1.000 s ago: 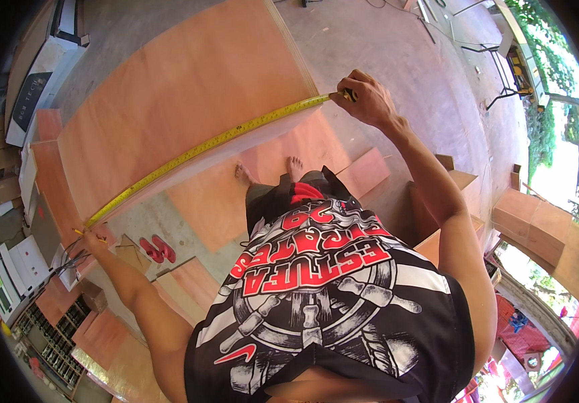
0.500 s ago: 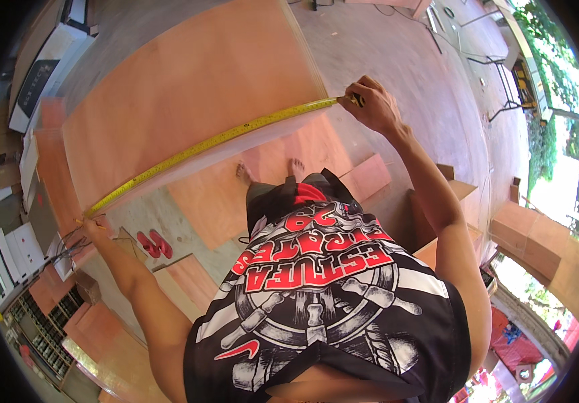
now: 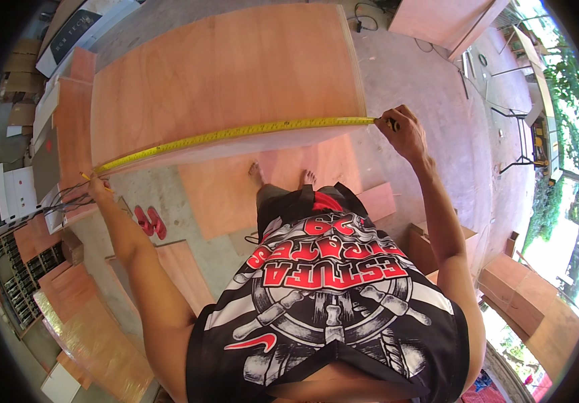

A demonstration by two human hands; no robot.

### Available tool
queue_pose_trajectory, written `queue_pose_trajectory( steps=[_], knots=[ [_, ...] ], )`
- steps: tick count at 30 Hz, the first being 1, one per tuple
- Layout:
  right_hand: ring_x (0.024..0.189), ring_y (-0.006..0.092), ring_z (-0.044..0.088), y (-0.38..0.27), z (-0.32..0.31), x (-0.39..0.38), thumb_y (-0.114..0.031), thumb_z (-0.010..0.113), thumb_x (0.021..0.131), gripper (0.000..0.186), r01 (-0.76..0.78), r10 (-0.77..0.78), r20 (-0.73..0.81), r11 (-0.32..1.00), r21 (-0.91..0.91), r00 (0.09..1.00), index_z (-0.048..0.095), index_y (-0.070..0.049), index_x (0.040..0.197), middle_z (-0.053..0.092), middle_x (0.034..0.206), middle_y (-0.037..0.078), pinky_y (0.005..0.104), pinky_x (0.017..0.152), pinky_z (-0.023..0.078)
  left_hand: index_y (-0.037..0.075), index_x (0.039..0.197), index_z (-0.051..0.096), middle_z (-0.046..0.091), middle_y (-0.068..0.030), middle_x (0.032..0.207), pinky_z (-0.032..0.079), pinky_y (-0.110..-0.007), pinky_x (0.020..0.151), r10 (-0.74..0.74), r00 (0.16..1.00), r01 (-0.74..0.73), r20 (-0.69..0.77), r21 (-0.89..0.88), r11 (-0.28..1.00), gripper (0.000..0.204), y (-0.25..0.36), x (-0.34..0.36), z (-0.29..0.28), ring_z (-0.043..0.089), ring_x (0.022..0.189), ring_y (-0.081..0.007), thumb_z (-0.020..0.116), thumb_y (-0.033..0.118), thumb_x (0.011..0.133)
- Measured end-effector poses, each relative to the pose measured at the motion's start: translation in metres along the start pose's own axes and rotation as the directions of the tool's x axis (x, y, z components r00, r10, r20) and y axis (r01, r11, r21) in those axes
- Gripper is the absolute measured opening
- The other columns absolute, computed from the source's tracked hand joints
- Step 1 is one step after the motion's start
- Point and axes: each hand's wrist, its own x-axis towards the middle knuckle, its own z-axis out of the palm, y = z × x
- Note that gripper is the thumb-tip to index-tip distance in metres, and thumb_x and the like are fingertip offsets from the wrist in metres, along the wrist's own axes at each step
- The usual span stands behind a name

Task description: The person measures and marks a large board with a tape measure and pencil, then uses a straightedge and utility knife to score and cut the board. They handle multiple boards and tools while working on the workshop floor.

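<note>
A yellow tape measure [image 3: 236, 132] is drawn out along the near edge of a large plywood panel [image 3: 229, 70]. Its dark case sits in my right hand [image 3: 408, 138], whose fingers are closed around it just past the panel's right corner. At the near left corner, my left hand [image 3: 101, 187] is closed at the blade's end with a thin yellow pencil [image 3: 85, 176] sticking out of it. How its fingers meet the tape end is too small to make out. The blade runs nearly straight, slanting up slightly to the right.
My bare feet stand on a plywood sheet [image 3: 209, 201] on the floor. Red slippers [image 3: 150, 222] lie to its left. A white machine with a screen [image 3: 7, 201] and cables stands at far left. A cardboard box [image 3: 424, 242] is by my right arm; a folding metal stand [image 3: 521, 138] stands at right.
The panel, tape and both hands appear further right in the picture as the view has shifted. The tape stays stretched along the panel's near edge, and both hands keep their holds.
</note>
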Motion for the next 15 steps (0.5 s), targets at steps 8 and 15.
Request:
queue_pose_trajectory(
  steps=[8,15],
  knots=[
    [0.091,0.0273,0.066,-0.002,-0.002,-0.002,-0.034,0.075,0.09,0.024,0.002,-0.002,-0.004,1.0,0.013,1.0,0.075,-0.011,0.097,0.065,0.097,0.007,0.0399,0.078,0.054,0.008,0.09,0.06,0.052,-0.0022,0.066,0.042,-0.029,0.041,-0.017,1.0,0.019,0.015,-0.104,0.994,0.027,-0.009,0.023,-0.004,0.049,0.046,-0.015,0.053,0.03,0.103],
    [0.093,0.0275,0.065,0.0,-0.001,-0.003,-0.036,0.073,0.09,0.024,0.017,-0.017,-0.001,0.999,0.037,1.0,0.074,-0.012,0.096,0.064,0.096,0.007,0.0412,0.077,0.053,0.007,0.091,0.062,0.057,-0.0032,0.07,0.048,-0.028,0.044,0.033,0.984,-0.021,0.177,-0.07,0.997,0.021,-0.024,0.062,-0.007,0.055,0.051,-0.0157,0.053,0.023,0.102]
  ],
)
